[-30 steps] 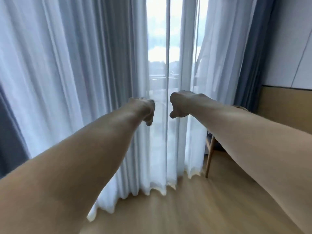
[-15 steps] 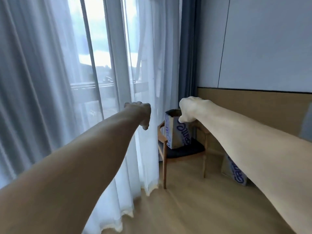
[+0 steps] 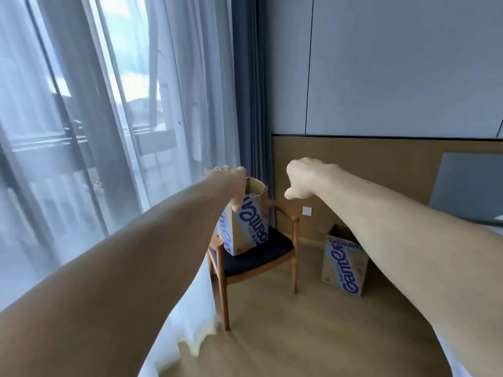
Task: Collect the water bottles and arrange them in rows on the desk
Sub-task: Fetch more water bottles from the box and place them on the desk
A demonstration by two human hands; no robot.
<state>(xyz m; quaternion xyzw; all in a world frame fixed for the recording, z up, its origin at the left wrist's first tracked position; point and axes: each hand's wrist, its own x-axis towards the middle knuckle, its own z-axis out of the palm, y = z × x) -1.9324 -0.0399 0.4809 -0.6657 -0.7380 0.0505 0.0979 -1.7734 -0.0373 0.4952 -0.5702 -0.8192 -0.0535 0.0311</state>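
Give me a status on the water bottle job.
Done: nothing visible; no bottles or desk in view. In hand: nothing; the left hand and right hand are empty fists, held out toward the carton on the chair and the floor carton. Left: collecting and arranging, all of it.

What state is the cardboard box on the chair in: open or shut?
Open: the cardboard box on the chair has its top flaps standing up. Its contents are hidden.

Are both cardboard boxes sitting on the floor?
No, one cardboard box stands on the chair seat, while the other box stands on the floor beside the wall.
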